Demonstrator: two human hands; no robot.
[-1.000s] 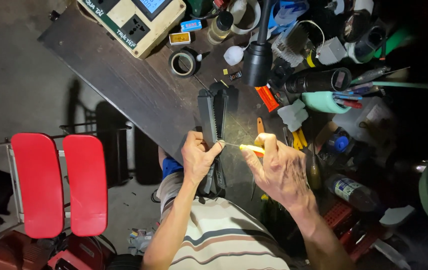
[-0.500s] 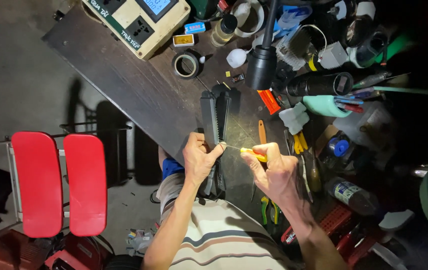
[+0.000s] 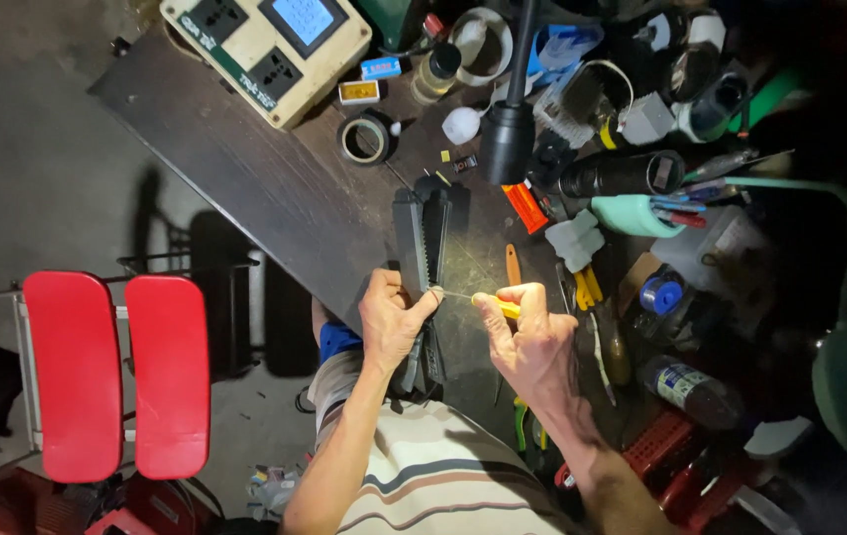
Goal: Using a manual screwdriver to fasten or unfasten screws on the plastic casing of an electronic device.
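Pinching a small yellow-handled screwdriver (image 3: 496,303), the right hand (image 3: 532,342) probed the long black ribbed device (image 3: 422,248); left hand (image 3: 392,322) gripped that device's lower end.

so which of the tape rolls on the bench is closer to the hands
The small dark roll of tape, lying flat just below the beige socket box. The pale roll sits farther back near the top edge, beside a small bottle.

The long black device (image 3: 422,260) lies on the dark workbench, in the lit middle part. It runs from far to near, almost straight, with a toothed strip along its centre. Its near end is under a hand and partly hidden. The small screwdriver (image 3: 491,302) has a yellow handle and a thin metal shaft. It lies almost level, just right of the device, with the tip touching the device's right edge.
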